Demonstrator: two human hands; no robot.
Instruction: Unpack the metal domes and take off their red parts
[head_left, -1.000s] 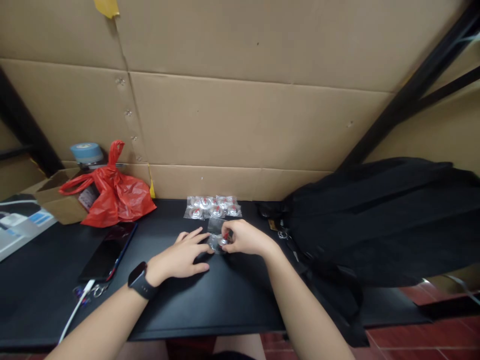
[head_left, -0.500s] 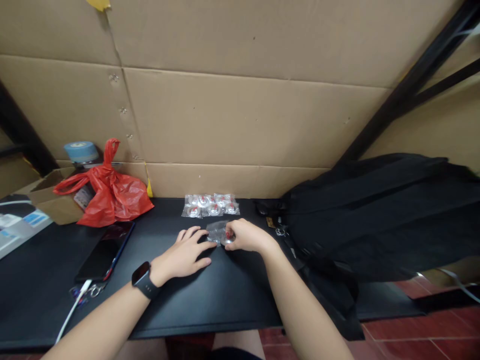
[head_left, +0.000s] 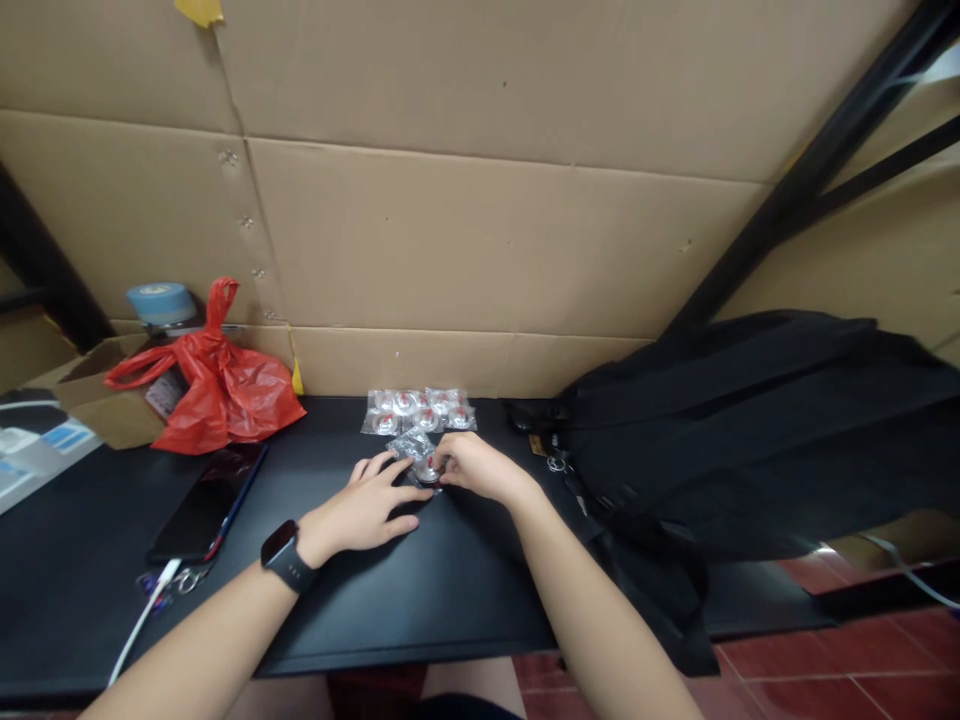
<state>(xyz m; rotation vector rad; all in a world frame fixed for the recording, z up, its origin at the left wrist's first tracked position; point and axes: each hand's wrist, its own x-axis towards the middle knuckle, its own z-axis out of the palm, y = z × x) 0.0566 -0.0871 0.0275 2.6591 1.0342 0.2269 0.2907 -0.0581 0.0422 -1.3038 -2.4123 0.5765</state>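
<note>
My left hand [head_left: 373, 508] lies on the black table with its fingers spread, its fingertips touching the edge of a clear plastic bag [head_left: 410, 443]. The fingers of my right hand [head_left: 472, 466] pinch a round silver item with a red mark [head_left: 428, 467] at the right side of that bag. Whether the item is inside the bag or on top of it is unclear. Just behind, several small clear packets [head_left: 427, 419] with similar round silver items lie in rows.
A phone [head_left: 208, 503] with a white cable, a red plastic bag [head_left: 225, 390], a blue-lidded container [head_left: 161, 303] and a cardboard box [head_left: 112, 400] are at left. A black backpack [head_left: 750, 430] with keys [head_left: 556, 463] fills the right. Cardboard panels [head_left: 450, 240] stand behind.
My right hand has moved left with the round item, closer to my left fingertips. The clear bag has shifted left and turned. My left hand has hardly moved.
</note>
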